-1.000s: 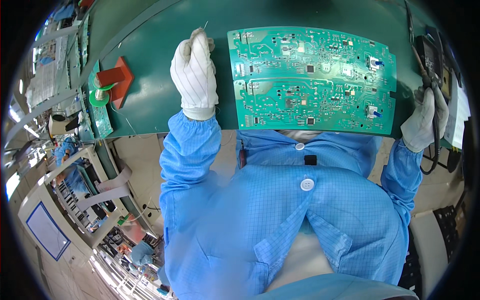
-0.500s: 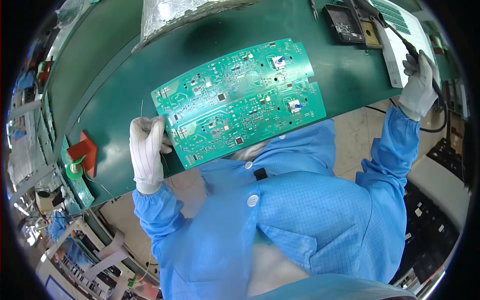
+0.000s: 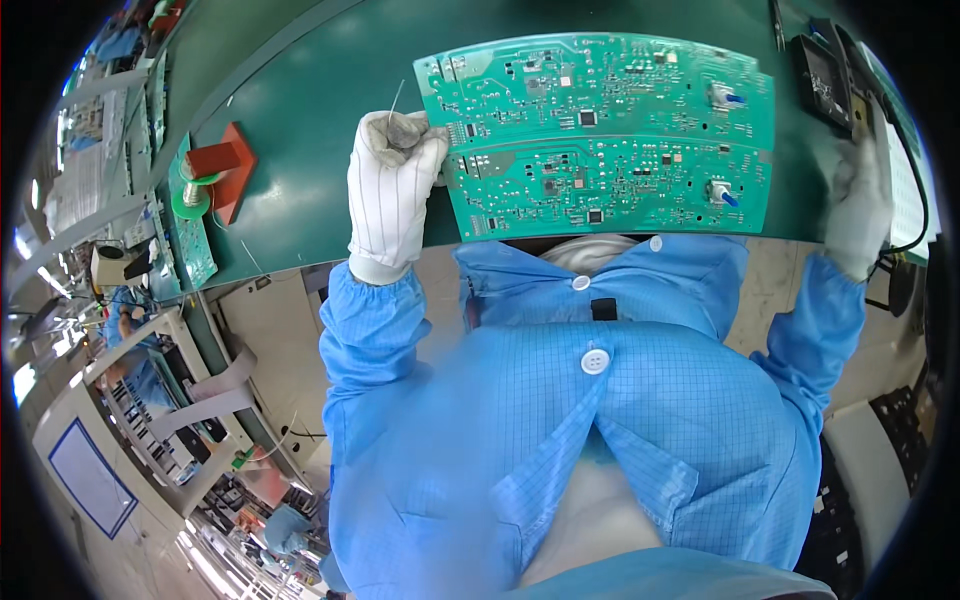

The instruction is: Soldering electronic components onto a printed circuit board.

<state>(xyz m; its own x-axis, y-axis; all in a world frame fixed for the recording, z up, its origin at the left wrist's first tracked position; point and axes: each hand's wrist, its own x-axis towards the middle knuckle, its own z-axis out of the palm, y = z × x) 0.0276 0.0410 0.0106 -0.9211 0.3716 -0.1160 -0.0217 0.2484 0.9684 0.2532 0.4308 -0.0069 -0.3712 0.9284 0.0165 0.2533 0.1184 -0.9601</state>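
My left hand (image 3: 390, 200), in a striped white glove, has its fingers pinched on a thin solder wire (image 3: 397, 98) that sticks up above them. It is at the left edge of a large green circuit board (image 3: 640, 135); whether the fingertips also grip that edge is hidden. The board is in two joined strips, each with several chips and a blue-tipped knob (image 3: 722, 192) at its right end. My right hand (image 3: 858, 205), gloved too, is right of the board beside the soldering iron stand (image 3: 860, 112). Motion smears its fingers, so what they hold does not show.
A black tray (image 3: 822, 85) sits at the far right, beside a white panel (image 3: 905, 180) crossed by a black cord (image 3: 912, 165). To the left stand a red angled holder (image 3: 238, 172) and a green solder spool (image 3: 190, 202). The green table's front edge runs below the board.
The view has shifted and turned, with the board now level and further right in it. My right hand, seen on the soldering iron's black cord end before, has come nearer the stand and blurred.
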